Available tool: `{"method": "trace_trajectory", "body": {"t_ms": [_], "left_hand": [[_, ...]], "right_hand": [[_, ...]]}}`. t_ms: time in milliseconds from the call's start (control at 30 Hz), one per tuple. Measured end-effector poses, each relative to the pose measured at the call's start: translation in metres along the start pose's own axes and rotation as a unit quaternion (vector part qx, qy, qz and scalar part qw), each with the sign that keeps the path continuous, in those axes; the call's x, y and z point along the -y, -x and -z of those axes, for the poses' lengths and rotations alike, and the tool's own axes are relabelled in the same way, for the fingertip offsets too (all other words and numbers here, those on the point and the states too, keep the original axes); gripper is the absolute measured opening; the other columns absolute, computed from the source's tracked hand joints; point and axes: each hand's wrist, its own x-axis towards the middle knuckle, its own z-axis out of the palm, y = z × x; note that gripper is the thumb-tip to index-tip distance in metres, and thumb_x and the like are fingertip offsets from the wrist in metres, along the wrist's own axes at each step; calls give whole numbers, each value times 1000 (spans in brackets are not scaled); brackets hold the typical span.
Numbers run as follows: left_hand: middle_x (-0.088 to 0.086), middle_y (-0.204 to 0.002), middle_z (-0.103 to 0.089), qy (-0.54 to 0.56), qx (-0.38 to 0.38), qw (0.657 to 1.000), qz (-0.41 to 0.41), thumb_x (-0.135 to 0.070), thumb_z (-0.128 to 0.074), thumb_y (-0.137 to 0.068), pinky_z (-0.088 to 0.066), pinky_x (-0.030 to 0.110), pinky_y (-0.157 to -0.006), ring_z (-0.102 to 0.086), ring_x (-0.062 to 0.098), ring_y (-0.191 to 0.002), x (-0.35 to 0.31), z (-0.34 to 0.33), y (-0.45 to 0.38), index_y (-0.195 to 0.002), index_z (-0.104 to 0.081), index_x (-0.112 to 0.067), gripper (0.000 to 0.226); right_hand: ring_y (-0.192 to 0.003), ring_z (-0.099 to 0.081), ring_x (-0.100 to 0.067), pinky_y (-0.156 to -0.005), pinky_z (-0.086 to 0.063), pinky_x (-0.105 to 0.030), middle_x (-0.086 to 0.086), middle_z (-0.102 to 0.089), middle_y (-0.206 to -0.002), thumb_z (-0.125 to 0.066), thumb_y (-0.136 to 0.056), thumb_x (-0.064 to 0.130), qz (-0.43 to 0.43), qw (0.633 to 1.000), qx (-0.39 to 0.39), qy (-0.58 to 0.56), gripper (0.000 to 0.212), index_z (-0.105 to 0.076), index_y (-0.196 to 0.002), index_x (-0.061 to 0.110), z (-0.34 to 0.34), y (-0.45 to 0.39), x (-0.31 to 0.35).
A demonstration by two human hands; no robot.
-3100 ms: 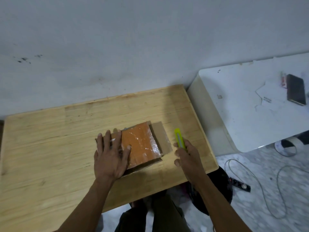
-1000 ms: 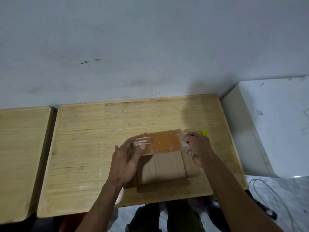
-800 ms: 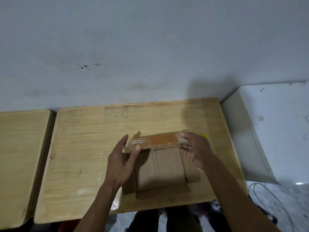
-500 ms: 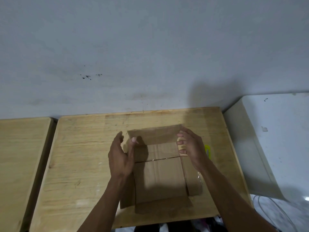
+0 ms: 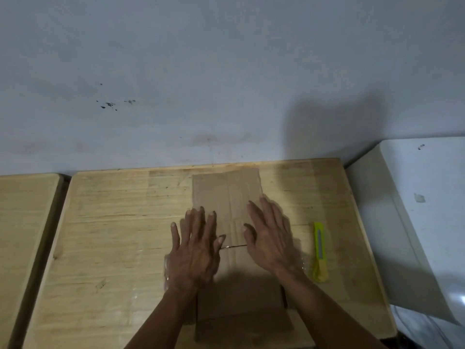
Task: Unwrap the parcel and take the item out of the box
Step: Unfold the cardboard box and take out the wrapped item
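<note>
the cardboard box lies opened out near the middle of the wooden table, its far flap folded back flat toward the wall and its near flap reaching over the table's front edge. a thin dark slit crosses the board between the two hands, where flaps meet. no item can be made out on or in the cardboard from this angle.

the left hand rests palm down on the left part of the box, fingers spread and straight, gripping nothing. the right hand lies flat on the right part, fingers together and pointing away toward the wall, also holding nothing. both are slightly blurred. a bit of clear plastic wrap shows at the left hand's outer edge, and another shiny scrap beside the right wrist.

a yellow utility knife lies on the table just to the right of the right hand, apart from the box, its length running from near edge toward far edge.

the tabletop is bare wood to the left of the box, a broad stretch up to its left edge. right of the knife a narrower strip remains before the right edge. a second wooden table stands to the left with a narrow gap between, and a white surface stands to the right. the grey wall runs right along the table's far edge.
</note>
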Motion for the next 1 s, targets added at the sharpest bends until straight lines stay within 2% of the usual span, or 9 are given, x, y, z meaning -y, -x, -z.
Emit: {"method": "trace_trajectory", "body": {"t_ms": [200, 267, 367, 500, 567, 667, 833, 1000], "left_hand": [[3, -166, 19, 20, -1, 1000, -1, -56, -14, -103, 6, 55, -122, 19, 26, -152, 7, -13, -9, -158, 10, -31, 65], [3, -166, 17, 4, -10, 1000, 4, -56, -16, -103, 5, 56, -122, 18, 28, -152, 8, -13, -14, -158, 9, -30, 66], [5, -166, 17, -1, -17, 1000, 7, -55, -18, -104, 2, 57, -122, 18, 30, -152, 7, -7, -18, -158, 9, -27, 66], [2, -167, 13, 57, -28, 998, -15, -54, -20, -104, 5, 54, -122, 16, 28, -153, -1, 5, 4, -157, 13, -32, 66], [-1, -166, 14, 99, -9, 995, -2, -57, -20, -103, 9, 50, -122, 19, 24, -152, -8, 8, 32, -155, 15, -35, 66], [-1, -167, 11, 136, 33, 990, 31, -63, -15, -99, 10, 46, -121, 19, 23, -152, -23, 2, 77, -158, 3, -36, 67], [5, -167, 9, 76, 56, 993, 64, -64, -13, -100, -8, 59, -122, 15, 29, -153, -29, -33, 117, -159, -3, -30, 69], [3, -168, 8, 54, 21, 997, 59, -62, -17, -100, -6, 58, -122, 12, 28, -154, -27, -47, 119, -159, -2, -31, 68]], "right_hand": [[-150, 25, -21, -120, 10, -55, 3, 25, -163, -12, -101, 56, -24, 998, 46, 41, 61, 7, -156, 36, -32, 5, 2], [-149, 28, -21, -119, 12, -55, 3, 28, -162, -9, -100, 56, -26, 997, 51, 46, 62, 12, -155, 36, -34, 0, 4], [-149, 28, -22, -120, 6, -59, 3, 26, -163, -8, -100, 56, -20, 997, 48, 48, 62, 13, -154, 36, -31, -7, 6], [-150, 26, -23, -121, 3, -58, 1, 24, -164, -13, -100, 58, 2, 999, 23, 29, 64, 7, -156, 35, -17, 16, 9], [-151, 22, -21, -121, 3, -55, 1, 20, -165, -16, -100, 59, 11, 1000, 21, 2, 64, 3, -156, 36, -14, 49, 10], [-152, 17, -19, -122, -4, -56, 4, 12, -167, -23, -99, 58, -6, 1000, 25, -11, 64, -3, -156, 38, -25, 100, 6], [-154, 2, -24, -118, -16, -62, 2, -4, -167, -35, -100, 53, -23, 999, 24, 26, 62, -15, -156, 38, -54, 135, -4], [-154, -2, -26, -118, -17, -61, -2, -10, -167, -37, -100, 49, -13, 998, -12, 66, 61, -19, -156, 34, -71, 142, -10]]}}
